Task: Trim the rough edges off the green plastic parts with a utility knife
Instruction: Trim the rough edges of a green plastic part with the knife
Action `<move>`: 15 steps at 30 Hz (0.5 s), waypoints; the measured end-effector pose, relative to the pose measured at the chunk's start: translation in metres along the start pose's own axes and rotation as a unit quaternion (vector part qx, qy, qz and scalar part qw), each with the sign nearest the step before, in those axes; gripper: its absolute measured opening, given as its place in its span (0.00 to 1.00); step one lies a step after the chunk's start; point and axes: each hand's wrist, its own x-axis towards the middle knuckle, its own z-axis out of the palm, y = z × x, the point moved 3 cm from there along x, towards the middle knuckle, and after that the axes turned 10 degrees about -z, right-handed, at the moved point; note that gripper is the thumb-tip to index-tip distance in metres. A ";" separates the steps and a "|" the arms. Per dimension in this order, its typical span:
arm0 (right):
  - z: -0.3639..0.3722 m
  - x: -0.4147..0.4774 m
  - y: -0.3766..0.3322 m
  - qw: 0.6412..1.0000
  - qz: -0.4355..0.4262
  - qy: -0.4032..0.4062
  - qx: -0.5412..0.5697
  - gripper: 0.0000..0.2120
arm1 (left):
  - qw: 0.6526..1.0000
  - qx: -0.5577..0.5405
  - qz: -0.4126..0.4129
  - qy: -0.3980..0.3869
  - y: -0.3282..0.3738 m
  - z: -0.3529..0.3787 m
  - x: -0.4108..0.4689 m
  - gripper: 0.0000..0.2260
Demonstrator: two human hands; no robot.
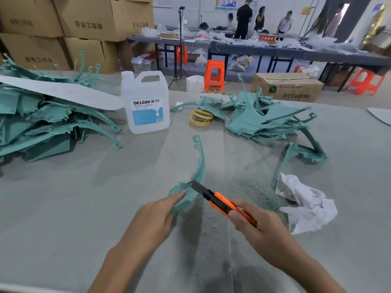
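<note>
A curved green plastic part [200,166] is held up over the grey table, its thin arm pointing away from me. My left hand [154,216] grips its wide lower end, thumb on top. My right hand [257,225] grips an orange utility knife [222,203]; the knife's dark blade lies against the part's edge just above my left thumb. Green shavings [260,195] lie on the table to the right of the knife.
A large heap of green parts [42,123] lies at the left, a smaller heap [266,121] at the right. A plastic jug [148,104], yellow rings [201,117], a crumpled white cloth [304,204] and one single green part [300,155] lie around. People work at far tables.
</note>
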 end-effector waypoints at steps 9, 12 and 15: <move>0.015 0.006 0.005 0.999 -0.024 -0.028 -0.012 0.18 | 0.999 -0.047 0.001 0.011 -0.008 0.003 -0.002 0.23; 0.012 0.027 0.018 0.999 -0.016 -0.009 -0.039 0.18 | 0.996 -0.086 -0.001 0.017 -0.016 0.006 -0.003 0.20; 0.011 0.055 0.030 0.998 -0.028 -0.025 -0.049 0.15 | 0.990 -0.142 -0.006 0.025 -0.025 0.006 -0.001 0.16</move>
